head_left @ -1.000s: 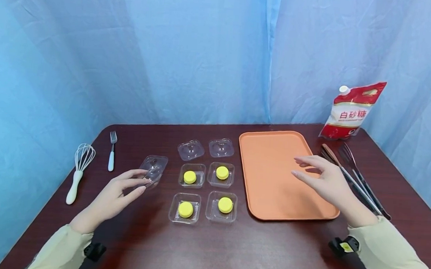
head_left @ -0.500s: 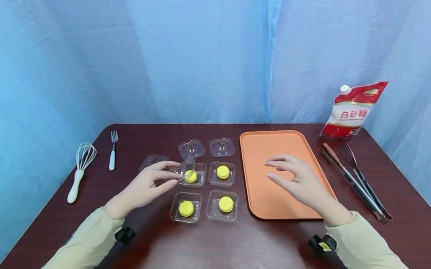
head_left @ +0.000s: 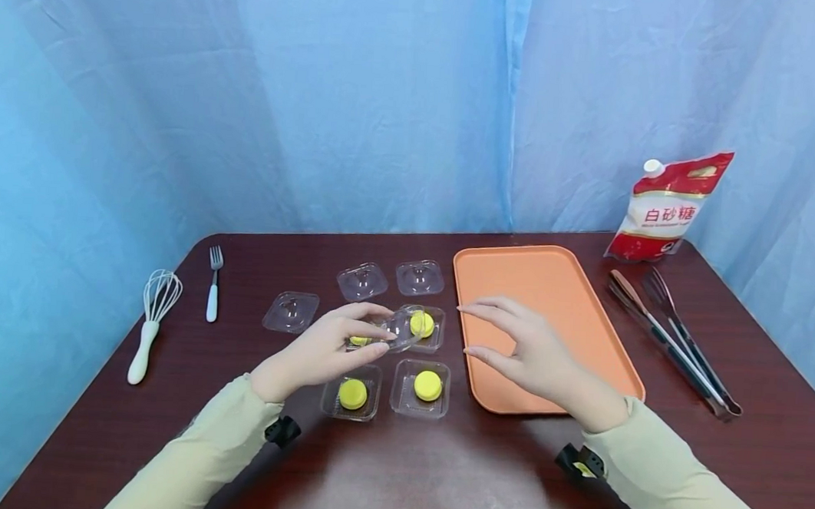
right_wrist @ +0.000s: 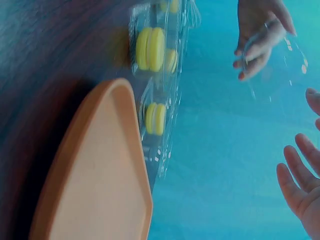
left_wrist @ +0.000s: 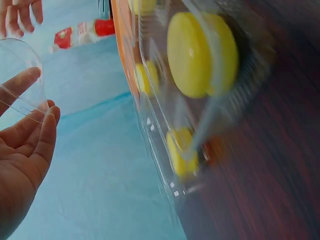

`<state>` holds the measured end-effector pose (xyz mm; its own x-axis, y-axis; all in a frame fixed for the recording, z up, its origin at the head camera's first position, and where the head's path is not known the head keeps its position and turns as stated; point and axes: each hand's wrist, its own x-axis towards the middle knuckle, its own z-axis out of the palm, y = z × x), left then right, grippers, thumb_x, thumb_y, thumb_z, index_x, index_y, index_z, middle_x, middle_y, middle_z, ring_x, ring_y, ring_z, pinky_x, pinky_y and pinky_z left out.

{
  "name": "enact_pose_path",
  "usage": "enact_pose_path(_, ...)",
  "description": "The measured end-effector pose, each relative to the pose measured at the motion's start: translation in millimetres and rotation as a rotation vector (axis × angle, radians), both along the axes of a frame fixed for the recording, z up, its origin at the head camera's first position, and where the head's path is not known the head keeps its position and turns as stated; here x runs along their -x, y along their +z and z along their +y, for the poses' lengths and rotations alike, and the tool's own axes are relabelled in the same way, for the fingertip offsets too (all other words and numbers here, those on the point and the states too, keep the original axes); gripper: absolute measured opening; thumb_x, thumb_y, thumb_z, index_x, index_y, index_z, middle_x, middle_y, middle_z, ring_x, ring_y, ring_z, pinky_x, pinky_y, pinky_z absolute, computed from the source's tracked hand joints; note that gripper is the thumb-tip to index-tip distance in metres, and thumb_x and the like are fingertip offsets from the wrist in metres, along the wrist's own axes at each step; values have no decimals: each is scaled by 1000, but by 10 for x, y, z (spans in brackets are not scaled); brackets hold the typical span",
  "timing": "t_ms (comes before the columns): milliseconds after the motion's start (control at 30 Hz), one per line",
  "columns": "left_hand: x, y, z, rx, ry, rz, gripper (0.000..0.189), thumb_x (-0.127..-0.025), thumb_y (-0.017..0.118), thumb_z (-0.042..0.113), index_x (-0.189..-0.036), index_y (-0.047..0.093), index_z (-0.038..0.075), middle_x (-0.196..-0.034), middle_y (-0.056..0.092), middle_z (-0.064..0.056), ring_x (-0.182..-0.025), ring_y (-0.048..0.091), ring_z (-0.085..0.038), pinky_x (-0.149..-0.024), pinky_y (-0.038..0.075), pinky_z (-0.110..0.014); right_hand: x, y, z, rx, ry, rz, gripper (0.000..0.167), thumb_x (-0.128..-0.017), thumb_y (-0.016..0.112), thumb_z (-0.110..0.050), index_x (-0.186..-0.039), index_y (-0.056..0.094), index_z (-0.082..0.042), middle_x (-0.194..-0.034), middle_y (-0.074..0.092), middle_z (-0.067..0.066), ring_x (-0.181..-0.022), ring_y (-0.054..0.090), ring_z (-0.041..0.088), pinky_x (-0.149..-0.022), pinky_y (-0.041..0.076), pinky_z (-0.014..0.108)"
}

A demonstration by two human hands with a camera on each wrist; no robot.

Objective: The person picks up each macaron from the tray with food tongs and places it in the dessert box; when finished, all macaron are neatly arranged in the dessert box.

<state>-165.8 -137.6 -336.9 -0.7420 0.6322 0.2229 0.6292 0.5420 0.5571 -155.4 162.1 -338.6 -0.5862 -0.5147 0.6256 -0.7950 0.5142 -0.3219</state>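
Note:
My left hand (head_left: 326, 350) pinches the edge of a clear plastic lid (left_wrist: 30, 52) between thumb and fingers. In the head view the lid overlaps the back pair of clear square containers, and the hand partly covers the back left one. A yellow macaron lies in each container, such as the front right macaron (head_left: 428, 386) in its container (head_left: 402, 406) and the front left macaron (head_left: 353, 395). My right hand (head_left: 523, 349) is over the left side of the orange tray (head_left: 558, 285), fingers spread and slightly bent, holding nothing, its fingertips pointing toward the lid.
Three more clear lids lie behind and left of the containers: a left lid (head_left: 291, 312), a middle lid (head_left: 362, 281) and a right lid (head_left: 419, 277). A whisk (head_left: 149, 325) and fork (head_left: 214, 283) lie left. Tongs (head_left: 679, 346) and a sugar pouch (head_left: 666, 210) are at right.
My left hand has carried the lid rightward from beside the left lid to over the back containers. My right hand has moved left across the tray toward it.

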Motion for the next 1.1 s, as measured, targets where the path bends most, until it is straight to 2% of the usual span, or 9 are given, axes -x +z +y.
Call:
enact_pose_path(100, 14, 7, 75, 4, -31, 5, 26, -92, 60, 27, -109, 73, 13, -131, 55, -6, -112, 56, -22, -82, 53, -38, -9, 13, -67, -15, 30, 20, 51, -73, 80, -12, -120, 62, -6, -114, 63, 7, -106, 59, 22, -89, 49, 41)
enact_pose_path(233, 26, 16, 162, 20, -69, 7, 27, -93, 59, 29, -108, 73, 11, -129, 56, -8, -110, 57, -21, -81, 52, -40, -11, 7, -120, -26, 74, 37, 45, -75, 78, -10, -118, 63, -7, -114, 63, 5, -105, 59, 21, -89, 49, 40)
enact_pose_path(400, 28, 30, 254, 41, -100, 1, 27, -93, 58, 28, -108, 73, 11, -128, 57, -8, -112, 57, -21, -85, 51, -37, 4, -26, -144, -22, 141, 80, 39, -74, 78, -4, -111, 66, -6, -110, 63, 6, -101, 59, 21, -84, 51, 38)
enact_pose_path(533, 28, 40, 311, 45, -112, -12, 27, -93, 59, 28, -108, 73, 11, -127, 58, -7, -111, 57, -20, -86, 50, -34, 17, -40, -148, -24, 202, 125, 34, -70, 79, 1, -102, 69, -8, -105, 64, 6, -95, 59, 19, -76, 53, 32)
enact_pose_path(600, 32, 40, 333, 48, -120, -12, 27, -92, 59, 28, -108, 73, 10, -126, 59, -8, -111, 57, -20, -85, 50, -33, 22, -41, -151, -25, 224, 144, 27, -74, 78, -2, -98, 70, -10, -103, 64, 6, -92, 59, 17, -73, 53, 28)
enact_pose_path(700, 37, 35, 363, 48, -141, 0, 27, -92, 59, 27, -108, 72, 9, -125, 59, -9, -111, 57, -20, -88, 49, -33, 29, -38, -162, 0, 260, 181, 9, -87, 68, -15, -95, 71, -11, -98, 65, 4, -86, 60, 15, -70, 52, 23)
enact_pose_path(833, 42, 31, 381, 47, -159, 7, 28, -93, 57, 26, -111, 70, 9, -127, 58, -10, -111, 58, -18, -91, 49, -33, 42, -41, -174, 44, 285, 215, 28, -97, 51, -27, -93, 73, -9, -92, 66, 3, -81, 60, 14, -67, 50, 21)
enact_pose_path(1000, 43, 19, 372, 38, -141, 11, 36, -95, 55, 25, -126, 60, 7, -131, 55, -7, -113, 55, -17, -94, 47, -35, 53, -60, -166, 76, 275, 195, 30, -96, 52, -26, -94, 74, -6, -88, 68, 3, -75, 61, 12, -64, 49, 18)
enact_pose_path(1100, 30, 6, 369, 12, -109, 30, 43, -94, 57, 25, -133, 53, 6, -133, 53, -6, -110, 53, -16, -92, 47, -36, 46, -72, -149, 107, 248, 120, 14, -88, 66, -13, -97, 74, -4, -86, 70, 4, -72, 62, 11, -64, 48, 16)
